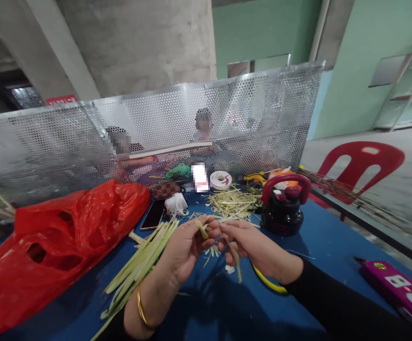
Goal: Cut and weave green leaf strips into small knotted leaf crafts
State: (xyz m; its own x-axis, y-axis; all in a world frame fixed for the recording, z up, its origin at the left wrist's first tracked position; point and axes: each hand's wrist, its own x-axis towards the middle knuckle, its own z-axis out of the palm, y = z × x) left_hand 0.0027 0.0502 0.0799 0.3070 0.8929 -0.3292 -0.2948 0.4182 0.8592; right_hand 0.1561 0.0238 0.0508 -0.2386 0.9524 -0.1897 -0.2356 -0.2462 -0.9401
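My left hand [187, 246], with a gold bangle [141, 305] at its wrist, pinches a pale green plant strip [202, 229] that curls over its fingers. Fingertips nearly touching it, my right hand [243, 239] is closed on a strip too, and a flat yellowish end [236, 263] hangs below the fingers. I cannot tell whether both pieces are one strip. Beside my left forearm lies a bundle of long pale green strips [145, 260]. Beyond my hands is a pile of short trimmings [232, 201]. A yellow curved handle [268, 280] shows partly under my right wrist.
A red plastic bag [70, 232] fills the left of the blue table [206, 312]. A phone [153, 215], a white cord bundle [176, 204], a tape roll [221, 180] and a black jug [283, 213] stand farther back, before a perforated metal screen [163, 111]. A purple device [398, 289] lies right.
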